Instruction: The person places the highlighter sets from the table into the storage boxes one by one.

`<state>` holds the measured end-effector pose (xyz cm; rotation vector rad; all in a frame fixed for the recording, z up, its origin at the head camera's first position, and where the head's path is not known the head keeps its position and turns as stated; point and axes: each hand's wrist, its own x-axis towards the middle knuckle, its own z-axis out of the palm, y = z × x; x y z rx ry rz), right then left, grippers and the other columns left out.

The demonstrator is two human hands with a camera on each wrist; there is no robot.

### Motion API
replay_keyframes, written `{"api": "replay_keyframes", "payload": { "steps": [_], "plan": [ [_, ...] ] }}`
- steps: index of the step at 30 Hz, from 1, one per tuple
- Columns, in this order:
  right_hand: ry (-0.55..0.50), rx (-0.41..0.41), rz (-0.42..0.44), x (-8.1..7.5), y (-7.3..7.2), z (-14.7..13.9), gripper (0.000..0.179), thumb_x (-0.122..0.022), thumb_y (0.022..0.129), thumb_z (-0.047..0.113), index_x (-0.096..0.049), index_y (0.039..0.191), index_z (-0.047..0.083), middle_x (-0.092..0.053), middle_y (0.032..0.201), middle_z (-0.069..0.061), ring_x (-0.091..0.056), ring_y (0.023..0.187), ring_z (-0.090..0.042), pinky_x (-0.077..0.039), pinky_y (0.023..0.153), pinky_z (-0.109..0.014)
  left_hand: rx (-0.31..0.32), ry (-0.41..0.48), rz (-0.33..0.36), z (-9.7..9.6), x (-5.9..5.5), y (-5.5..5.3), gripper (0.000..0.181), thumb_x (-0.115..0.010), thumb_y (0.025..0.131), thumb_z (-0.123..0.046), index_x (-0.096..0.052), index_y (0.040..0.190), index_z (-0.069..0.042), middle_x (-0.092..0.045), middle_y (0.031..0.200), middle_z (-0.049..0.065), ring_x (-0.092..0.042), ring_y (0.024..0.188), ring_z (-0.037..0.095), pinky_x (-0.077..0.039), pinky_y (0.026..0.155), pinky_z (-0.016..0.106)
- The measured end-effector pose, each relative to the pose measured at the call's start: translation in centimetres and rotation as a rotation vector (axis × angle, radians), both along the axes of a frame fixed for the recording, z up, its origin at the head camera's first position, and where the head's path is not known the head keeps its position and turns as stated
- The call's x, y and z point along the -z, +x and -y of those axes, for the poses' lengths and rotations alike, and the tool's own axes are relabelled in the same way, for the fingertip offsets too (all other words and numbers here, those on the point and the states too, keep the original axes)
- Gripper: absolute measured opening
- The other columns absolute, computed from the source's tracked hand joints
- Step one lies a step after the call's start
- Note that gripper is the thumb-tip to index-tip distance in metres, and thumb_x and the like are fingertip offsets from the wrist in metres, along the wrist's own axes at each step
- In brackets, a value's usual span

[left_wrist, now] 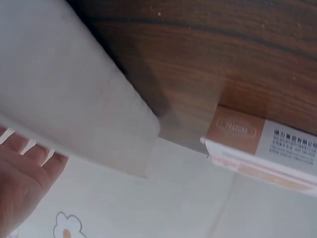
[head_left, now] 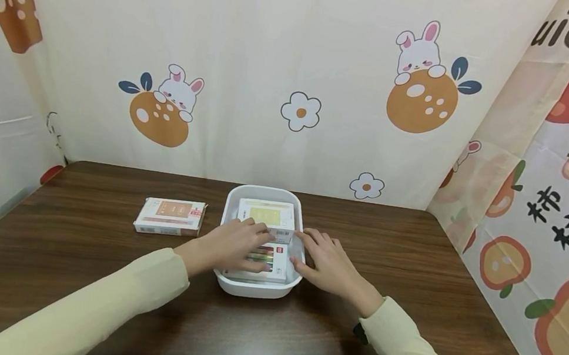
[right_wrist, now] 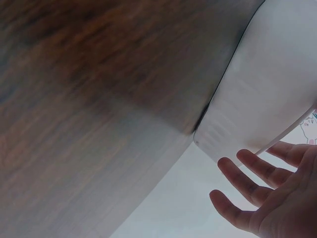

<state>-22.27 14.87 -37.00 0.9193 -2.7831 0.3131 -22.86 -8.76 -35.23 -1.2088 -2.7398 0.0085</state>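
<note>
A white plastic bin (head_left: 256, 290) stands on the table and holds two flat boxes. The rear white box (head_left: 280, 212) has a yellow-green panel on top. In front of it lies a white box (head_left: 280, 263) whose window shows several coloured sticks. My left hand (head_left: 230, 246) reaches over the left rim, its extended fingers above the boxes and covering part of the front one. At the right rim is my right hand (head_left: 329, 264), fingers spread and thumb over the edge. In the right wrist view those fingers (right_wrist: 242, 181) look loosely bent beside the bin's outer wall (right_wrist: 267, 64).
Left of the bin, a white box (head_left: 169, 216) with an orange-brown panel lies on the brown wooden table (head_left: 91, 272). A printed cloth (head_left: 257, 50) hangs behind the table, with more cloth along both sides.
</note>
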Motion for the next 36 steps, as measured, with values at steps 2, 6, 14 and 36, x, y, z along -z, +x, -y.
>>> {"api": "replay_keyframes", "payload": {
  "steps": [2, 6, 14, 36],
  "plan": [
    [-0.002, -0.003, -0.003, 0.0, 0.0, 0.0, 0.053, -0.051, 0.089, 0.043, -0.049, 0.130, 0.011, -0.051, 0.125, -0.009, -0.051, 0.112, -0.027, -0.042, 0.088, -0.048, 0.000, 0.007, -0.017, 0.2, -0.4, 0.1, 0.059, -0.054, 0.083, -0.056, -0.055, 0.124, -0.015, -0.058, 0.116, 0.005, -0.057, 0.100, 0.024, -0.049, 0.077, 0.040],
    [-0.004, -0.006, -0.008, 0.0, 0.0, 0.0, 0.053, -0.051, 0.088, 0.043, -0.049, 0.130, 0.010, -0.052, 0.125, -0.009, -0.051, 0.112, -0.027, -0.042, 0.087, -0.048, -0.013, 0.021, -0.036, 0.8, -1.0, 0.1, 0.056, -0.054, 0.083, -0.056, -0.056, 0.122, -0.016, -0.059, 0.115, 0.005, -0.057, 0.098, 0.024, -0.049, 0.076, 0.040],
    [0.000, 0.006, 0.002, 0.1, 0.0, 0.0, 0.053, -0.051, 0.088, 0.043, -0.048, 0.130, 0.012, -0.051, 0.126, -0.009, -0.051, 0.113, -0.027, -0.042, 0.088, -0.049, -0.045, 0.067, -0.073, 2.1, -1.5, -0.6, 0.054, -0.056, 0.081, -0.056, -0.058, 0.119, -0.017, -0.060, 0.115, 0.003, -0.058, 0.099, 0.024, -0.049, 0.078, 0.041],
    [-0.015, -0.003, -0.013, 0.1, 0.0, 0.0, 0.052, -0.052, 0.088, 0.042, -0.049, 0.129, 0.010, -0.052, 0.124, -0.009, -0.050, 0.112, -0.026, -0.041, 0.087, -0.047, -0.285, 0.128, -0.033, 8.7, -2.1, -2.5, 0.055, -0.059, 0.081, -0.052, -0.058, 0.120, -0.012, -0.060, 0.116, 0.010, -0.056, 0.104, 0.031, -0.045, 0.084, 0.050]
  ]
}}
